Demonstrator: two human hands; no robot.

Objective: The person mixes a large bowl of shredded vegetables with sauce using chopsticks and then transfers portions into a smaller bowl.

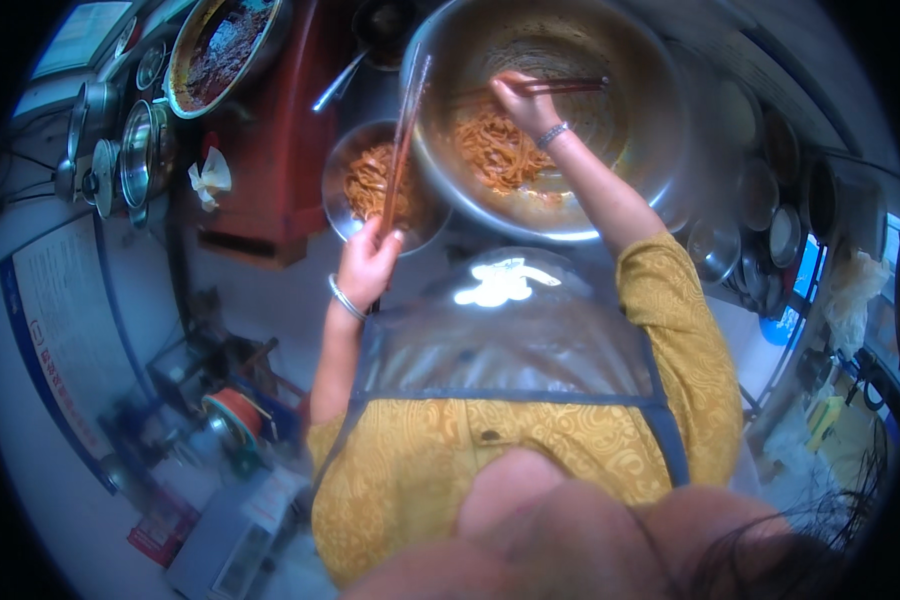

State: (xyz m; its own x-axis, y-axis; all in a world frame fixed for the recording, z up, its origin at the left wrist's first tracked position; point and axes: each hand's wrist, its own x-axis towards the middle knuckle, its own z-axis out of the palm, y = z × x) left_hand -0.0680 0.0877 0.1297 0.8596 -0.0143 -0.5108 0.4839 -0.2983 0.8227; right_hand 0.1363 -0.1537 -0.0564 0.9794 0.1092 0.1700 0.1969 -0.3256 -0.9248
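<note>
My left hand [367,262] grips a pair of long reddish-brown chopsticks [406,135], tips pointing away from me. They cross over the right part of a small steel bowl [336,214], which holds sauce-coated, noodle-like strips [371,184]. Inside a large steel basin [652,135], my right hand [525,101] holds dark chopsticks [570,85], one end sticking out to the right. Just below that hand lies a heap of orange-red coated strips [499,154]. Sauce smears the basin's inner wall. The right chopsticks' other ends are hard to make out.
A pot of dark red sauce [225,52] stands at upper left by a red cabinet [307,127]. Near it are a crumpled white cloth or tissue [211,178] and steel pots [139,150]. A metal handle [337,82] lies beyond the small bowl. Several bowls [757,195] line the right.
</note>
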